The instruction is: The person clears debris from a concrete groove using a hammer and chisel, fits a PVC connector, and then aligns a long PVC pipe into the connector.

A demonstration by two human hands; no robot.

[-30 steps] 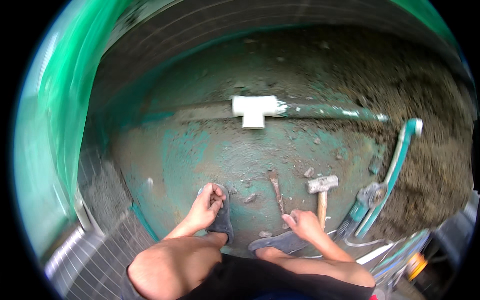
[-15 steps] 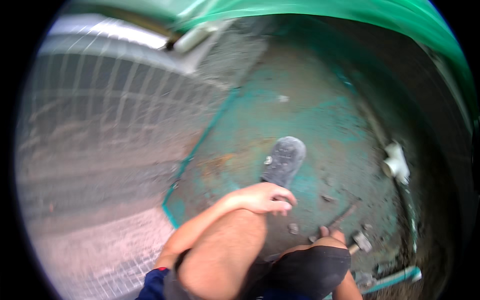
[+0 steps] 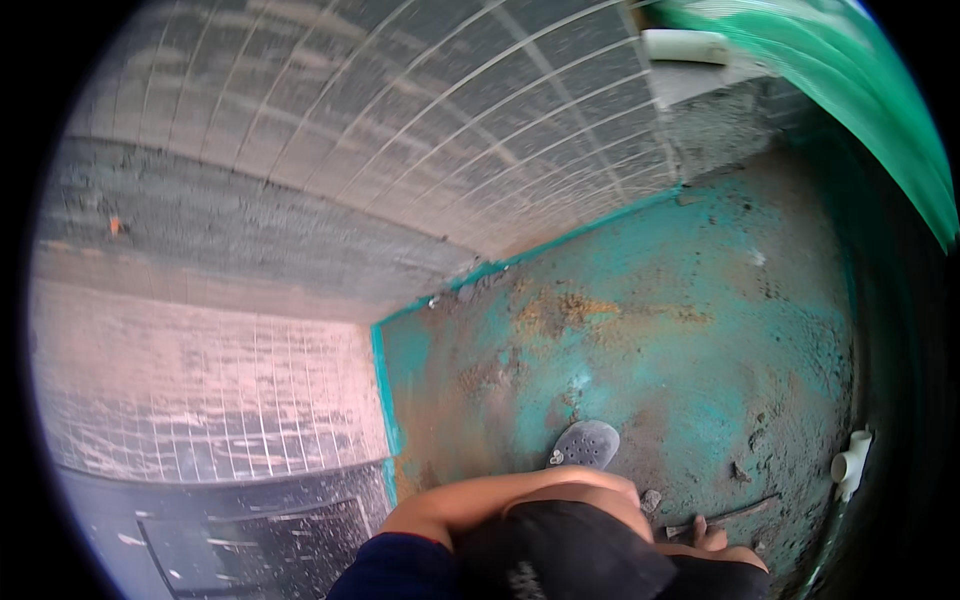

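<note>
My left forearm crosses in front of my bent knee, and my left hand [image 3: 624,487] hangs at its far side, its fingers mostly hidden. Low on the right, beyond my other knee, my right hand [image 3: 710,536] is partly in view. Its fingers close round a long thin chisel [image 3: 745,511], which slants just above or on the dirty floor; I cannot tell if it touches. A small grey lump of rubble [image 3: 651,500] lies between the two hands. My grey perforated clog [image 3: 588,443] stands on the floor just ahead of my left hand.
The floor [image 3: 640,380] carries worn green coating, dirt and crumbs of debris. Tiled walls [image 3: 480,130] with a rough cement band rise at left and ahead. A white pipe fitting [image 3: 852,466] stands at the right edge. Green netting [image 3: 860,110] and a white tube [image 3: 685,46] are upper right.
My view has swung left, so walls fill more of it and the floor sits further right. My left fingers have gone out of sight. The hammer near my right hand is no longer visible.
</note>
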